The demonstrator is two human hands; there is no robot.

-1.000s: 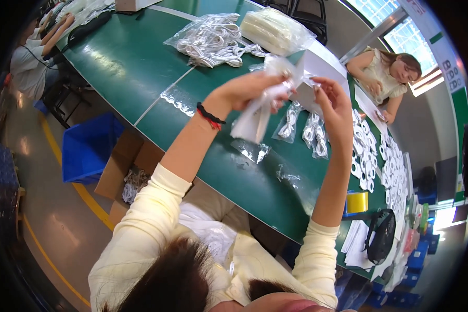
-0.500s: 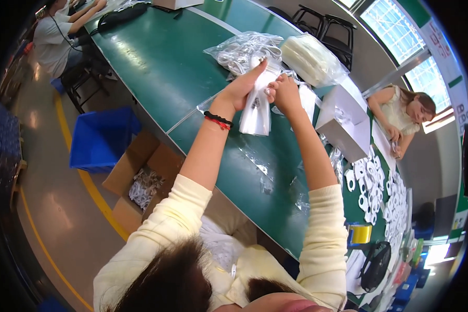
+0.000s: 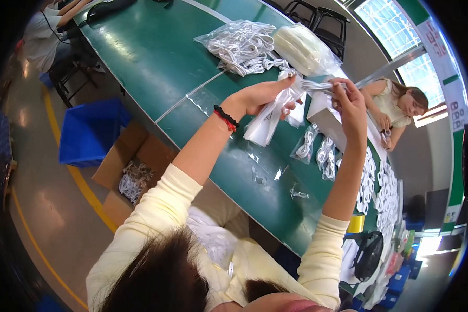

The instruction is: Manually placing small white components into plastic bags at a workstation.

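My left hand (image 3: 256,99) is closed on a stack of clear plastic bags (image 3: 264,126), its thumb pressed on the upper end. A white coiled cable (image 3: 317,87) is pinched in the fingers of my right hand (image 3: 352,108), beside the bags' upper end. Whether its end is inside a bag, I cannot tell. Beyond my hands lies a large clear bag of white coiled cables (image 3: 239,46), several of them spilling out. Two small bagged cables (image 3: 307,143) lie on the green table (image 3: 192,132), left of my right forearm.
A white open box (image 3: 327,122) stands partly behind my right hand. White ring-shaped pieces (image 3: 387,195) cover the right side. A wrapped white bundle (image 3: 307,49) lies at the back. One co-worker (image 3: 398,106) sits at right. A blue bin (image 3: 91,132) and a cardboard box (image 3: 153,156) stand at left.
My right hand has moved right, away from my left, and a white cable now shows in its fingers. My left hand, with the bags, has shifted slightly right. The small bagged cables have come into view.
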